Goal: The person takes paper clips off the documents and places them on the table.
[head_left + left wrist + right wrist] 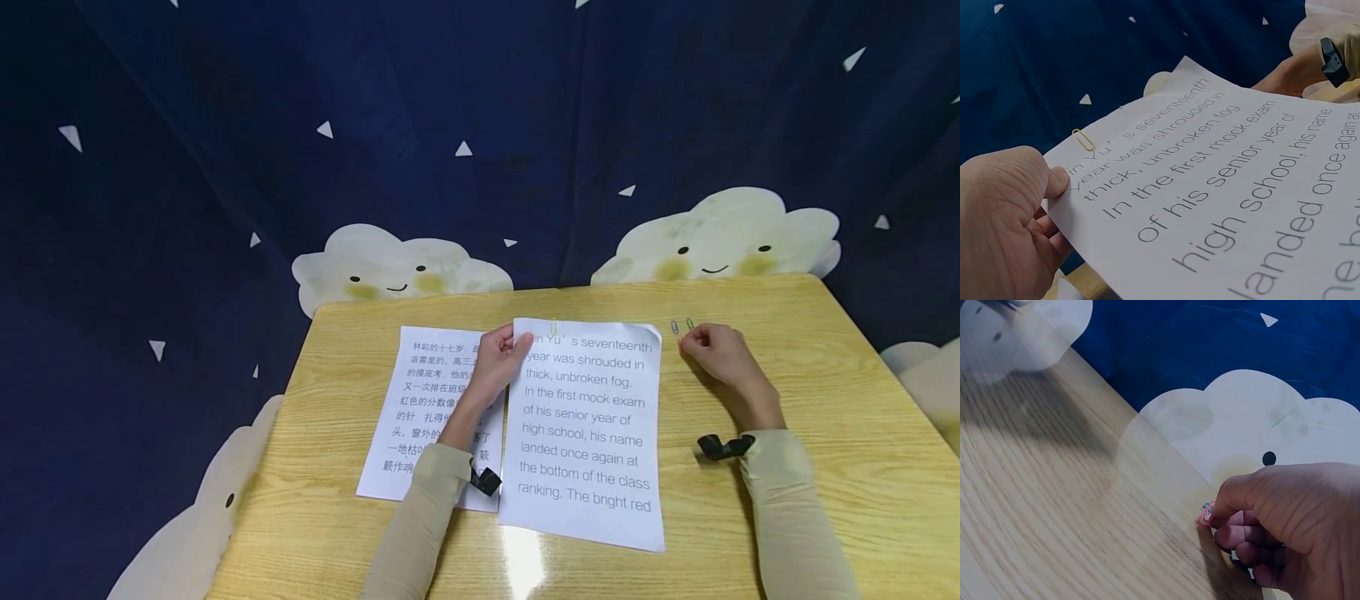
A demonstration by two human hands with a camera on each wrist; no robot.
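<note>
My left hand (pixel 497 360) pinches the upper left corner of a sheet with English print (pixel 585 433), its thumb on the printed face and fingers behind. A yellow paper clip (pixel 1084 140) sits on that sheet's top edge. To the right of the sheet, my right hand (pixel 722 357) pinches a small pink paper clip (pixel 1205 514) between thumb and index finger, low over the table; the fingertips partly hide it. Just past those fingertips lie a purple-blue paper clip (pixel 674 327) and a green paper clip (pixel 690 323).
A sheet with Chinese print (pixel 390 433) lies on the wooden table (pixel 300 517) at the left, partly covered by my left hand and forearm. Behind the table hangs a dark blue curtain (pixel 420 100) with clouds and white triangles.
</note>
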